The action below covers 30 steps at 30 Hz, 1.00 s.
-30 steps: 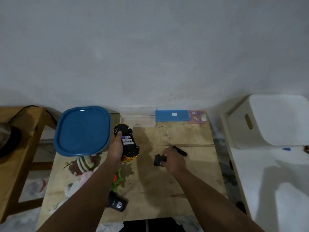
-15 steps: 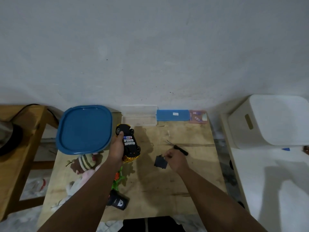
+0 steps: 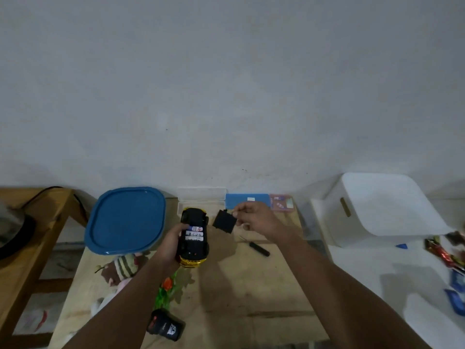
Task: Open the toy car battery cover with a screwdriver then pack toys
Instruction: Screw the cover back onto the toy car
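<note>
Left hand (image 3: 168, 244) grips the upturned car (image 3: 193, 238) on the table (image 3: 251, 293), batteries showing; right hand (image 3: 254, 219) pinches the cover (image 3: 224, 221) beside it. What looks like the screwdriver (image 3: 259, 248) lies near.

On the table (image 3: 264, 298), the battery cover (image 3: 224, 222) sits right of the toy car (image 3: 193, 238), screwdriver (image 3: 259, 248) further right.

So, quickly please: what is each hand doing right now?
Left hand: grips the upturned toy car, batteries showing.
Right hand: pinches the black battery cover, lifted beside the car.
</note>
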Motion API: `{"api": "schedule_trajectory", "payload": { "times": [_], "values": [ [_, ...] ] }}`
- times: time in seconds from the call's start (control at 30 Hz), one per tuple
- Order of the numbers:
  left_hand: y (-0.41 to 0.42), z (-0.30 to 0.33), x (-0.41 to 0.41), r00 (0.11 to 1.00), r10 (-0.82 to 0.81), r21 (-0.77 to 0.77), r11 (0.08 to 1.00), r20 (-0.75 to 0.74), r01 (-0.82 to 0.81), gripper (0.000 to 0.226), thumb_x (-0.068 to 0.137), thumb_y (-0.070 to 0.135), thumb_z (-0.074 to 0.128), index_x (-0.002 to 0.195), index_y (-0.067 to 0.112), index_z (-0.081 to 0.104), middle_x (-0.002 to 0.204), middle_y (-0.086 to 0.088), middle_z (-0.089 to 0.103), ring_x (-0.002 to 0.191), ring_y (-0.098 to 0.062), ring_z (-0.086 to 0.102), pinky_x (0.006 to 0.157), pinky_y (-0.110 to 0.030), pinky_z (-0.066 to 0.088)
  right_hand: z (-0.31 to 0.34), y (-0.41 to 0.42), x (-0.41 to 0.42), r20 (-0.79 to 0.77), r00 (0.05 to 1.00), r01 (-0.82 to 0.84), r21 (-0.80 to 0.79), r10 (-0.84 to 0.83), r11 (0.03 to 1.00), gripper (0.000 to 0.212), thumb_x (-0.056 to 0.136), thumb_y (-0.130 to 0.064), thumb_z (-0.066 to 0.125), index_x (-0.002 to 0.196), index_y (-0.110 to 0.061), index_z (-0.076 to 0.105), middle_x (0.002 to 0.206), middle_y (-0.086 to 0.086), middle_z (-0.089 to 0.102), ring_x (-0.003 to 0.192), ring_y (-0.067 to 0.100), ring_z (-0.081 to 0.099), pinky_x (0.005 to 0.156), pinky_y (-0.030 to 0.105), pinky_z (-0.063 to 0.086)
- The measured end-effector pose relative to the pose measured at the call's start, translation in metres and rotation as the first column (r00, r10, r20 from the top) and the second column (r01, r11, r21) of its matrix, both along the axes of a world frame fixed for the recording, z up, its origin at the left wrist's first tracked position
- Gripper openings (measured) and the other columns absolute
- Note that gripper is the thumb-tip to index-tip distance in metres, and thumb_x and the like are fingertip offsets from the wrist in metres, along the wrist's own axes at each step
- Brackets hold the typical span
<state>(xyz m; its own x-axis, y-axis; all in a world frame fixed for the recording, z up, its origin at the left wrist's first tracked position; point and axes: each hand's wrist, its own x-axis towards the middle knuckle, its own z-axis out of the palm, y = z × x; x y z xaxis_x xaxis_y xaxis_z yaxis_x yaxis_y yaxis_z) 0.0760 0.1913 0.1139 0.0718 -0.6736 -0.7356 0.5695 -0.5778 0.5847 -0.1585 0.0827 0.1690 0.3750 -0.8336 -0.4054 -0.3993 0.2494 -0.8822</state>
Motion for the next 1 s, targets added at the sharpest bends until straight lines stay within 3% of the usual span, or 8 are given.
{"api": "schedule_trajectory", "payload": {
  "times": [0.07,0.2,0.3,0.4,0.57,0.77,0.9,1.0],
  "values": [
    [-0.003,0.011,-0.006,0.999,-0.047,-0.039,0.998,-0.014,0.046,0.069,0.077,0.036,0.067,0.133,-0.003,0.064,0.131,-0.034,0.065,0.114,-0.047,0.063,0.111,-0.056,0.044,0.025,-0.003,0.011,0.008,0.996,-0.093,-0.019,0.093,0.996,0.006,0.093,-0.014,0.07,0.091,-0.019,0.073,0.081,-0.003,0.073,0.074,0.01,0.069,0.064,0.022,0.051],
    [-0.01,0.018,-0.017,0.988,-0.152,-0.142,0.979,-0.014,0.149,0.061,0.091,0.034,0.053,0.135,-0.008,0.06,0.118,-0.034,0.064,0.105,-0.043,0.058,0.087,-0.044,0.051,0.045,0.002,0.029,-0.038,0.98,-0.197,-0.091,0.194,0.976,0.003,0.093,-0.012,0.071,0.093,-0.015,0.073,0.071,-0.008,0.071,0.067,0.01,0.068,0.056,0.016,0.047],
    [-0.014,0.02,-0.024,0.985,-0.173,-0.177,0.97,-0.014,0.168,0.057,0.1,0.04,0.046,0.134,-0.003,0.063,0.126,-0.043,0.061,0.107,-0.047,0.06,0.096,-0.052,0.049,0.046,0.005,0.031,-0.083,0.977,-0.206,-0.114,0.198,0.972,0.006,0.093,-0.012,0.07,0.098,-0.011,0.074,0.079,-0.001,0.072,0.067,0.011,0.066,0.051,0.011,0.044],
    [-0.016,0.028,-0.03,0.983,-0.182,-0.211,0.962,-0.022,0.174,0.053,0.101,0.049,0.05,0.125,0.009,0.074,0.131,-0.039,0.061,0.11,-0.049,0.062,0.107,-0.063,0.044,0.046,0.006,0.03,-0.106,0.975,-0.208,-0.105,0.197,0.973,0.012,0.093,-0.01,0.069,0.103,-0.005,0.074,0.082,0.005,0.07,0.062,0.01,0.061,0.049,0.011,0.043],
    [-0.018,0.034,-0.035,0.976,-0.206,-0.237,0.954,-0.067,0.185,0.057,0.098,0.056,0.055,0.128,0.012,0.073,0.132,-0.038,0.061,0.108,-0.048,0.061,0.099,-0.057,0.049,0.043,0.005,0.026,-0.131,0.973,-0.2,-0.073,0.189,0.977,0.006,0.094,-0.014,0.069,0.098,-0.013,0.074,0.08,-0.001,0.069,0.06,0.007,0.058,0.05,0.014,0.043],
    [-0.019,0.036,-0.039,0.971,-0.226,-0.245,0.949,-0.08,0.2,0.061,0.096,0.055,0.055,0.13,0.007,0.07,0.116,-0.031,0.066,0.102,-0.045,0.062,0.082,-0.046,0.059,0.038,0.002,0.02,-0.125,0.981,-0.159,-0.065,0.15,0.985,0.004,0.094,-0.018,0.069,0.096,-0.018,0.073,0.084,-0.001,0.071,0.064,0.007,0.06,0.054,0.019,0.044],
    [-0.021,0.032,-0.038,0.971,-0.231,-0.227,0.95,-0.06,0.213,0.061,0.097,0.057,0.056,0.131,0.008,0.07,0.12,-0.034,0.066,0.103,-0.046,0.064,0.088,-0.05,0.056,0.035,0.002,0.019,-0.137,0.978,-0.171,-0.075,0.16,0.982,0.005,0.093,-0.018,0.071,0.097,-0.016,0.074,0.083,-0.002,0.071,0.064,0.006,0.061,0.054,0.016,0.045],
    [-0.021,0.028,-0.038,0.967,-0.253,-0.214,0.947,-0.038,0.239,0.061,0.097,0.058,0.056,0.132,0.009,0.069,0.127,-0.037,0.064,0.102,-0.047,0.067,0.093,-0.054,0.054,0.032,0.001,0.017,-0.15,0.973,-0.193,-0.1,0.177,0.976,0.007,0.092,-0.015,0.072,0.098,-0.012,0.075,0.082,-0.002,0.071,0.063,0.005,0.061,0.064,0.019,0.05]
  ]
}}
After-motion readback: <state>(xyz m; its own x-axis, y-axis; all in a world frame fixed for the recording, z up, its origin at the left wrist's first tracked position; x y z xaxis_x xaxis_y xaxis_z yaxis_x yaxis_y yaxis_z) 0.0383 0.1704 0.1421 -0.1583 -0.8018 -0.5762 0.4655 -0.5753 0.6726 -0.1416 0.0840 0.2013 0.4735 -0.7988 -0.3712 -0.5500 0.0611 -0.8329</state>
